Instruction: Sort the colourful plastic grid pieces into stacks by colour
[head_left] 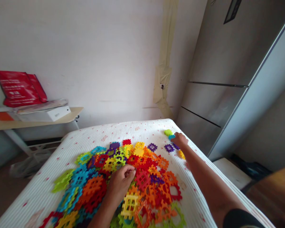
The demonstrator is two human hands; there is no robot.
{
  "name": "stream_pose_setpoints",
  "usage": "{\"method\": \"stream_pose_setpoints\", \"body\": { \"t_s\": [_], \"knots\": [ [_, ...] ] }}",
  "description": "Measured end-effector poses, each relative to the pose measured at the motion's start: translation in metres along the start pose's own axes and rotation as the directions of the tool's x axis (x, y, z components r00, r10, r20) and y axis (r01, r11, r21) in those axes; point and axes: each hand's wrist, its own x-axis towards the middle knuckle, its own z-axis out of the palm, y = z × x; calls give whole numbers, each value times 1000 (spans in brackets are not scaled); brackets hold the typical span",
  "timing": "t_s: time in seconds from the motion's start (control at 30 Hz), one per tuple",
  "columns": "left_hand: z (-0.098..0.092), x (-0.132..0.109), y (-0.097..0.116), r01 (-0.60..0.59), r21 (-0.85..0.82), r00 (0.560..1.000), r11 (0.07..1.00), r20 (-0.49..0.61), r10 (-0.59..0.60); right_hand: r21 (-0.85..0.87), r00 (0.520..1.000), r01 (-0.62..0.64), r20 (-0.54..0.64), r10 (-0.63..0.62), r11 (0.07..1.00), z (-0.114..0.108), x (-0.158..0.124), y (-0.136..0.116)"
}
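Observation:
Over the middle of a pile of plastic interlocking building pieces, my left hand [123, 178] is closed with its fingers curled; no piece shows in it. My right hand [180, 139] reaches to the far right edge of the bed, its fingers closed at a light-blue building piece [172, 136], partly hidden by the hand. Right beside that piece lies a lime-green one [168, 132]. Nearby are a purple window-shaped piece [169, 148] and a yellow piece [181, 154], partly covered by my right forearm. A red window-shaped piece [142, 179] lies just right of my left hand.
The pieces lie on a white ribbed bed cover [90, 134] with small red marks. At left, a table [77, 111] holds a white box [58, 113] and a red bag [19, 88]. A grey wardrobe [209, 101] stands close along the right side.

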Motion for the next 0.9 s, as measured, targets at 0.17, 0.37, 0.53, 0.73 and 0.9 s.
{"method": "stream_pose_setpoints", "body": {
  "t_s": [0.17, 0.37, 0.53, 0.73, 0.9],
  "knots": [
    [0, -2, 2, -14, 10, 1000, 1000, -5, 14, -10, 1000, -9, 15, 9, 1000, 6, 1, 0],
    [0, -1, 1, -30, 39, 1000, 999, -6, 30, -30, 1000, -2, 11, 3, 1000, 8, -2, -3],
    [0, 0, 2, -18, 77, 1000, 997, 9, 17, -52, 1000, 10, -4, -11, 999, 6, -6, -5],
    [1, 0, 3, 1, 87, 1000, 996, 28, -3, -63, 986, 140, -87, -145, 988, -6, -20, -10],
    [1, 1, -1, -16, 75, 1000, 997, 28, 14, -3, 885, 463, -43, -463, 886, -3, -46, -35]
  ]
}}
